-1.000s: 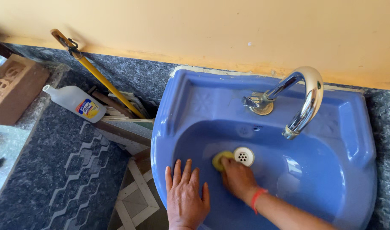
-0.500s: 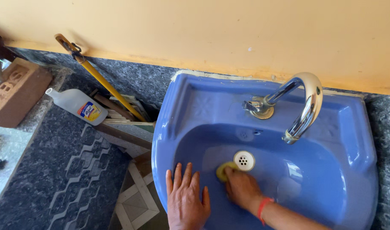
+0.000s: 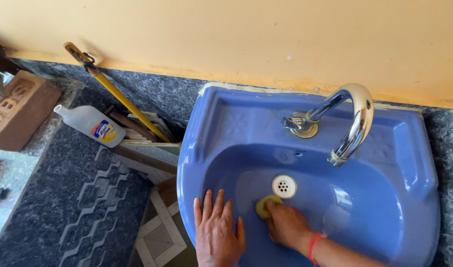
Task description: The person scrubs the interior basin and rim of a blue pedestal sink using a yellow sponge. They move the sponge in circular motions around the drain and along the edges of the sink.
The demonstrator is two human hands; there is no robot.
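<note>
— Yellow wall, dark granite floor, and that blue basin (image 3: 409, 148) fixed against it. See the hands?

— Right hand (image 3: 285, 223) is clenched over the yellow sponge (image 3: 264, 204), down in the bowl beside the drain (image 3: 284, 186).

— It has slid a little toward the basin's front edge since a second ago; earlier the sponge touched the drain's rim.

— So the scrubbing has worked its way off the drain onto the bowl floor. Left hand (image 3: 217, 232) stays flat, fingers spread, gripping nothing, on the front-left rim.
</note>
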